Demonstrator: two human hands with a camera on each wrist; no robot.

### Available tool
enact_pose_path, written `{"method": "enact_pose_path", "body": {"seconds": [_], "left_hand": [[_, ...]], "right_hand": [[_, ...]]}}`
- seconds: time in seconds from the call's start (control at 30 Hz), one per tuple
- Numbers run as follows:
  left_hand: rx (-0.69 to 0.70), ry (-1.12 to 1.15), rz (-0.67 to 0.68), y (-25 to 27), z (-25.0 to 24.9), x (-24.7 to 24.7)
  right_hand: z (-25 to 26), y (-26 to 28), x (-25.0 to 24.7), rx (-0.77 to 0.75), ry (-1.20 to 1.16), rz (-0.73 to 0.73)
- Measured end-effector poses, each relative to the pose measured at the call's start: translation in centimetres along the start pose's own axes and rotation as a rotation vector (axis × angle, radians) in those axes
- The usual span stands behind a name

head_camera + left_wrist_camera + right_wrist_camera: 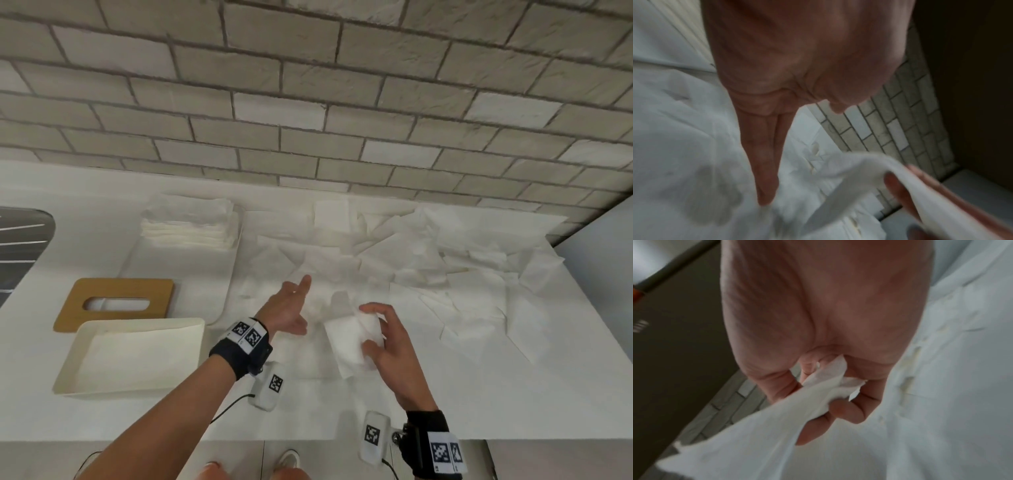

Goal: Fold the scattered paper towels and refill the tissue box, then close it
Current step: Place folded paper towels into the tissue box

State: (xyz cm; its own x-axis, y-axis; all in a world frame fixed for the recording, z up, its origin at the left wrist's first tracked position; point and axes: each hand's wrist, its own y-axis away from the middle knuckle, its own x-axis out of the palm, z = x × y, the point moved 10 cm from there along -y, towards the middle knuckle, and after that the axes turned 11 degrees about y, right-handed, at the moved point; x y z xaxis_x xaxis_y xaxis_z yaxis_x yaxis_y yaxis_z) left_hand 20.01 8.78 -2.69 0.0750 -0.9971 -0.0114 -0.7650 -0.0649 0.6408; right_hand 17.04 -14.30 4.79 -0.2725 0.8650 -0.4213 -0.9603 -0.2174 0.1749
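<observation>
My right hand (378, 337) pinches a white paper towel (352, 342) above the counter; the right wrist view shows the towel (764, 423) bunched between thumb and curled fingers (846, 410). My left hand (291, 308) is open with straight fingers (764, 162), just left of that towel and over the scattered white towels (428, 260). The open cream tissue box (89, 356) sits at the near left. Its tan lid (116, 301) with an oval slot lies flat behind it. A stack of folded towels (191, 222) rests on a white tray (219, 298) at the back.
A brick wall (308, 102) runs along the back of the white counter (479, 404). A dark metal surface (20, 240) shows at the far left edge. The counter's front edge lies just below my wrists, with the floor and my feet beneath.
</observation>
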Motion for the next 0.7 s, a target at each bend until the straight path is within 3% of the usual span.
{"method": "enact_pose_path", "body": {"seconds": [0.13, 0.2, 0.3, 0.4, 0.57, 0.7], "left_hand": [[0.038, 0.334, 0.327, 5.4, -2.2, 2.9], [0.141, 0.502, 0.341, 6.7, -4.3, 1.9], [0.284, 0.615, 0.277, 8.4, -6.0, -2.8], [0.415, 0.359, 0.266, 10.7, -6.7, -6.6], [0.589, 0.14, 0.016, 12.8, -5.2, -14.9], [0.711, 0.028, -0.198, 15.4, -3.1, -22.7]], "right_hand": [[7.1, 1.0, 1.2, -0.114, -0.044, 0.113], [8.9, 1.7, 1.7, -0.125, -0.053, 0.134], [9.4, 2.6, 3.4, -0.074, -0.039, 0.118], [8.6, 2.9, 6.8, 0.004, -0.05, 0.134], [5.6, 3.1, 14.4, 0.123, -0.278, 0.135], [5.3, 3.9, 18.1, 0.138, -0.391, -0.109]]}}
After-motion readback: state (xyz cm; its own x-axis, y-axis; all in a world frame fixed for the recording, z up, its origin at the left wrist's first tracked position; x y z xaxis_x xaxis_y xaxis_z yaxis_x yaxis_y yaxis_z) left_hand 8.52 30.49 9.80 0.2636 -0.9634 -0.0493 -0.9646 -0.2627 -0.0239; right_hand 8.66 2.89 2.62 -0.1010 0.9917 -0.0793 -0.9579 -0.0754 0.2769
